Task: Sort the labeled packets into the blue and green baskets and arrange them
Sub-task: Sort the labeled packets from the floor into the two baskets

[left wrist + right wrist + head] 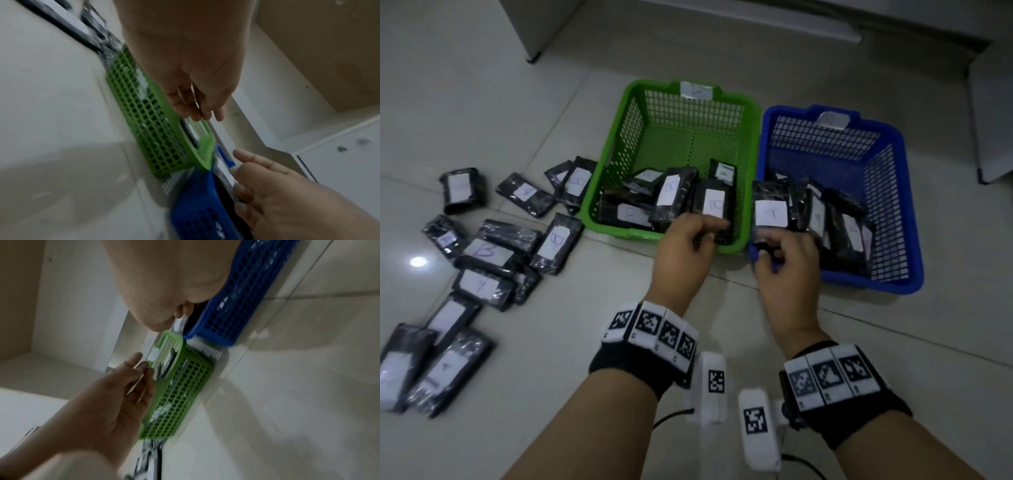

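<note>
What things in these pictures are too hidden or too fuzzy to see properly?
- Label on the blue basket: head view, blurred, unreadable.
- Lower part of the packet that the right hand holds: head view, hidden by fingers.
- Floor packets at the left edge: head view, cut off.
- Left hand fingertips: left wrist view, motion blur.

The green basket point(633, 99) and the blue basket point(900, 192) both had grid-mesh walls. The packets point(556, 241) were glossy black with white labels. The wristbands point(626, 363) were black, carrying black-and-white square-coded tags. The floor point(482, 102) was pale, off-white tile.
</note>
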Demonstrator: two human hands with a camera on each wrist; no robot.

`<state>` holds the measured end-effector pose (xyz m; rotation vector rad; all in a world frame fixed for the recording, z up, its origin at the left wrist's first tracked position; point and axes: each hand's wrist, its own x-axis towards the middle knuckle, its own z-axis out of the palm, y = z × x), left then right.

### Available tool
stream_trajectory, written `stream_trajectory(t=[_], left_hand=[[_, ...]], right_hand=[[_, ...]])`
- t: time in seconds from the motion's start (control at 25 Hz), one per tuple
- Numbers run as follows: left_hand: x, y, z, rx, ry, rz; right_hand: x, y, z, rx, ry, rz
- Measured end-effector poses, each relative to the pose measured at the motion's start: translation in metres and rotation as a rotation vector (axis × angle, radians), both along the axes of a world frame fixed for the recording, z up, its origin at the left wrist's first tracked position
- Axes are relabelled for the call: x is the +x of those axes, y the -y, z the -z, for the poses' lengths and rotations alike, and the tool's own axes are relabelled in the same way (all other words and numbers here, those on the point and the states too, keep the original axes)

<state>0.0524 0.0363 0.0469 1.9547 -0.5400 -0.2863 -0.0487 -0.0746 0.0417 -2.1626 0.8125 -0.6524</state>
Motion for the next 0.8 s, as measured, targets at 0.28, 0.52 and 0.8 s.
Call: stream_trajectory(t=[0.28, 0.52, 0.8], left_hand=[[0.014, -0.200, 0.029, 0.164, -0.147, -0.480], [0.036, -0.323, 0.064, 0.519, 0.001, -0.694], [0.050, -0.372, 0.071, 0.608, 0.013, -0.544]], right_hand=[[0.037, -0.128, 0.027, 0.149, -0.074, -0.348], [0.110, -0.218, 0.049, 0.114, -0.317, -0.688], [0.171, -0.298, 0.061, 0.146, -0.353, -0.577]])
